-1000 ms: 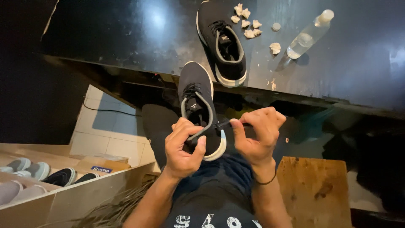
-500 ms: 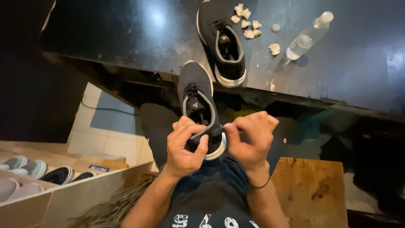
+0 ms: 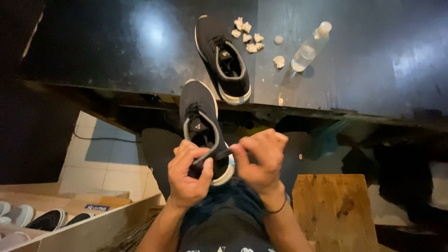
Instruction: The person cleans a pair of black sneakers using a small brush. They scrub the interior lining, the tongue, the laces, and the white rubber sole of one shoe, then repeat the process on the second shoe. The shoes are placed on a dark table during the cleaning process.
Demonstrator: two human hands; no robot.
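Here, the left hand (image 3: 186, 175) and right hand (image 3: 261, 158) pinch what appears to be a lace at the black shoe (image 3: 200, 126) heel. A second shoe (image 3: 224, 60) lies on the dark table (image 3: 116, 46) at 12 o'clock.

We find one label (image 3: 97, 207), a small white rectangle with dark print, lying on the tan cardboard box (image 3: 93, 204) (flattish, lower left) beside the shelf's (image 3: 100, 228) wooden rim.

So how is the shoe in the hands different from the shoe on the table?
The held shoe rests on the lap, gripped by the left hand and right hand; the table shoe lies untouched on the dark table. The held shoe's heel is hidden; the table shoe shows fully. Both are black with pale soles.
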